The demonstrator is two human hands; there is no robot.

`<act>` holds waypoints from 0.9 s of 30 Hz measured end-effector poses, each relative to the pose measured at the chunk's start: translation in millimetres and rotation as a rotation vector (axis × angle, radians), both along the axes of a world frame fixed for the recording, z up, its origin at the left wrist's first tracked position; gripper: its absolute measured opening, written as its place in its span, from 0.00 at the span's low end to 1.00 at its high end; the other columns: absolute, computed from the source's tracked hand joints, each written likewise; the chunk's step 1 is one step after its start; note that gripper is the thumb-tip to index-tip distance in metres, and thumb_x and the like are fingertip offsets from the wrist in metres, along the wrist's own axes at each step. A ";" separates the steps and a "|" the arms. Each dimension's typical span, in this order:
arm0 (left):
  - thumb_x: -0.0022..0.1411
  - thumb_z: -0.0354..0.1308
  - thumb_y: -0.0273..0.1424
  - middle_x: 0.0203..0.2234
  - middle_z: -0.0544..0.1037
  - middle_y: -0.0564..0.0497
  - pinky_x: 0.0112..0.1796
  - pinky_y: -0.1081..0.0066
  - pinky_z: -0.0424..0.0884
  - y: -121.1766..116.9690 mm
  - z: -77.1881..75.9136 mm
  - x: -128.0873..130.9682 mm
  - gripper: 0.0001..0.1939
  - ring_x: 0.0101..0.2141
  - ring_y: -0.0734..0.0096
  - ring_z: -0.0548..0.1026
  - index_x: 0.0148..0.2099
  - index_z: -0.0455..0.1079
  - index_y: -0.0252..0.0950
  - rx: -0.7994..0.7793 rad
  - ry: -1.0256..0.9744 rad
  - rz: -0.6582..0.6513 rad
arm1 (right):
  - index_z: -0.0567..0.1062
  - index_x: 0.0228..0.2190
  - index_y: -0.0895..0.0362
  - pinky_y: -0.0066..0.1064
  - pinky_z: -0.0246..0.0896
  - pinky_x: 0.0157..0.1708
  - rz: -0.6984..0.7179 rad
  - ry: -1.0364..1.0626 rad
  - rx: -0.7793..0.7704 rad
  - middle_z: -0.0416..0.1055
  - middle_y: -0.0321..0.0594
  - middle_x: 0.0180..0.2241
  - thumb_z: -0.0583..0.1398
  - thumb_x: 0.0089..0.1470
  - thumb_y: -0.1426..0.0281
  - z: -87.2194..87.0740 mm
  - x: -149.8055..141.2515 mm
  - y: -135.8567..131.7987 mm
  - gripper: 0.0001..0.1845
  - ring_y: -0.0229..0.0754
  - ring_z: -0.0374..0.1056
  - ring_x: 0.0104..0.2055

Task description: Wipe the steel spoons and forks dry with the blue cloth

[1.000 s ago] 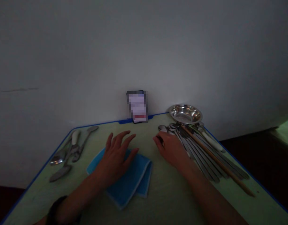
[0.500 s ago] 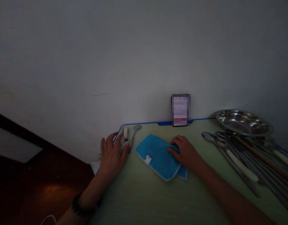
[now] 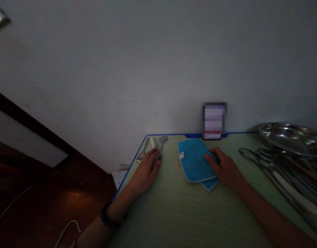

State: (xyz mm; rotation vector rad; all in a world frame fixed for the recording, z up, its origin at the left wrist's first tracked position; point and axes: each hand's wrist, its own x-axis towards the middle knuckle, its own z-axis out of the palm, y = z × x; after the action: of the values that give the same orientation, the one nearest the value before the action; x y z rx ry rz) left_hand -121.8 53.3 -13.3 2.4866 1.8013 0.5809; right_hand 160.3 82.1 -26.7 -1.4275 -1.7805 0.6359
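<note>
My right hand grips the right edge of a folded blue cloth, thumb on top. The cloth has a pale border and a small white tag, and it lies on the table with a lower layer poking out at the front. At the table's left corner, my left hand rests with extended fingers over a white-handled piece of cutlery, whose lower part is partly hidden; metal tines seem to show by the thumb. To its left lies a metal spoon, and to its right a second spoon.
A phone with a blurred screen leans on the wall at the back edge of the pale green table. On the right, a shiny metal basin stands behind a pile of long cutlery. The table's left edge drops to a dark floor.
The view has swung left. My left hand has shifted onto the white-handled cutlery, uncovering the left spoon. The cloth has turned and moved slightly back under my right hand.
</note>
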 end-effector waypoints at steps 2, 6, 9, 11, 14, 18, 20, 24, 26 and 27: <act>0.65 0.42 0.30 0.52 0.66 0.42 0.51 0.61 0.63 5.0 2.4 -7.4 0.17 0.52 0.64 0.64 0.55 0.61 0.33 0.102 -0.015 -0.033 | 0.65 0.30 0.54 0.30 0.56 0.27 0.009 0.007 0.004 0.68 0.36 0.25 0.50 0.53 0.56 0.0 0.5 0.0 0.15 0.40 0.65 0.26; 0.59 0.45 0.19 0.47 0.69 0.45 0.47 0.59 0.63 21.2 21.9 -28.4 0.18 0.48 0.62 0.65 0.47 0.68 0.37 0.116 0.056 -0.098 | 0.64 0.30 0.54 0.30 0.57 0.28 0.021 0.022 -0.026 0.68 0.36 0.26 0.50 0.53 0.55 0.4 1.6 1.7 0.15 0.40 0.66 0.27; 0.53 0.53 0.18 0.45 0.70 0.46 0.45 0.58 0.62 36.5 44.4 -39.0 0.19 0.47 0.57 0.64 0.45 0.71 0.41 0.088 0.397 -0.309 | 0.65 0.30 0.54 0.31 0.57 0.29 0.024 0.023 -0.031 0.68 0.36 0.26 0.50 0.53 0.55 0.6 2.0 3.1 0.15 0.40 0.65 0.27; 0.53 0.57 0.21 0.44 0.71 0.46 0.44 0.59 0.61 46.1 54.5 -40.6 0.16 0.47 0.56 0.64 0.44 0.71 0.40 0.106 0.612 -0.439 | 0.66 0.30 0.54 0.31 0.57 0.29 0.018 0.026 -0.036 0.69 0.36 0.27 0.51 0.52 0.55 0.2 2.4 3.6 0.15 0.41 0.66 0.28; 0.58 0.54 0.22 0.40 0.72 0.47 0.41 0.63 0.62 57.0 56.4 -38.0 0.16 0.43 0.61 0.66 0.47 0.69 0.41 0.118 0.739 -0.559 | 0.66 0.30 0.54 0.31 0.58 0.28 0.015 0.034 -0.028 0.69 0.37 0.27 0.51 0.52 0.55 -0.9 2.9 3.9 0.15 0.41 0.66 0.28; 0.61 0.51 0.24 0.39 0.72 0.48 0.40 0.66 0.62 63.4 48.2 -33.5 0.13 0.41 0.64 0.68 0.47 0.69 0.40 0.137 0.752 -0.605 | 0.66 0.30 0.54 0.31 0.58 0.29 0.022 0.027 -0.013 0.69 0.37 0.27 0.51 0.52 0.56 -1.0 2.9 3.5 0.15 0.41 0.66 0.28; 0.62 0.50 0.25 0.39 0.72 0.47 0.41 0.65 0.62 63.4 46.3 -31.8 0.11 0.41 0.64 0.68 0.44 0.69 0.39 0.156 0.750 -0.621 | 0.66 0.30 0.54 0.31 0.58 0.29 0.020 0.021 -0.022 0.69 0.37 0.27 0.51 0.52 0.56 -0.6 2.7 3.4 0.15 0.40 0.66 0.28; 0.62 0.50 0.24 0.41 0.72 0.46 0.42 0.65 0.63 59.1 46.1 -30.8 0.12 0.43 0.64 0.68 0.45 0.69 0.40 0.203 0.729 -0.650 | 0.65 0.30 0.54 0.31 0.57 0.28 0.017 0.018 -0.023 0.68 0.36 0.26 0.51 0.52 0.55 -0.5 2.4 3.9 0.15 0.40 0.65 0.27; 0.63 0.49 0.24 0.43 0.72 0.46 0.43 0.65 0.63 56.9 43.5 -32.5 0.12 0.44 0.64 0.68 0.46 0.69 0.39 0.227 0.711 -0.656 | 0.66 0.30 0.55 0.31 0.57 0.28 0.026 0.029 -0.020 0.69 0.36 0.26 0.51 0.53 0.55 -0.8 2.5 4.1 0.15 0.40 0.65 0.27; 0.63 0.48 0.24 0.43 0.72 0.46 0.43 0.66 0.64 56.1 41.2 -33.9 0.12 0.44 0.65 0.68 0.47 0.68 0.39 0.240 0.701 -0.659 | 0.66 0.30 0.55 0.31 0.57 0.28 0.029 0.033 -0.022 0.69 0.36 0.27 0.51 0.53 0.55 -0.8 2.7 4.2 0.15 0.40 0.65 0.28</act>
State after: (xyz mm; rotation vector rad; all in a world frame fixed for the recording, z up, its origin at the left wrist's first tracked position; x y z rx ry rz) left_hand -155.7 109.5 27.9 3.4731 0.8704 -0.1481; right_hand 162.9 86.3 -27.4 -1.4006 -1.7764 0.6925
